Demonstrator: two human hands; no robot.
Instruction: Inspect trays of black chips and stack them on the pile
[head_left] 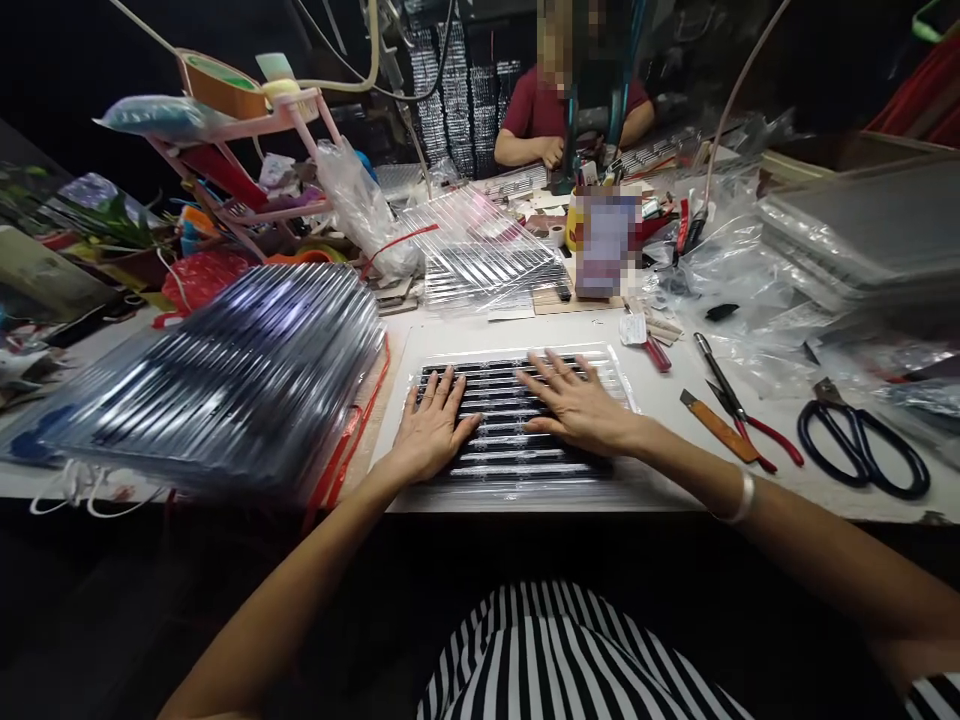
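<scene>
A clear plastic tray [510,490] with several black rod-like pieces in its grooves lies flat on the white tabletop before me. My left hand [435,425] rests on the tray's left side with its fingers spread. Over the right part of the tray, my right hand [581,405] lies palm down, fingers apart, touching the black pieces. Neither hand grips anything. Parts of the pieces are hidden beneath both palms.
Left of the tray stands a stack of filled trays [247,370] beside red straps [349,440]. On the right lie scissors [862,440], red-handled pliers [724,380] and an orange-handled knife [720,425]. A pink rack [300,125] stands back left. Across the table sits a person [525,120].
</scene>
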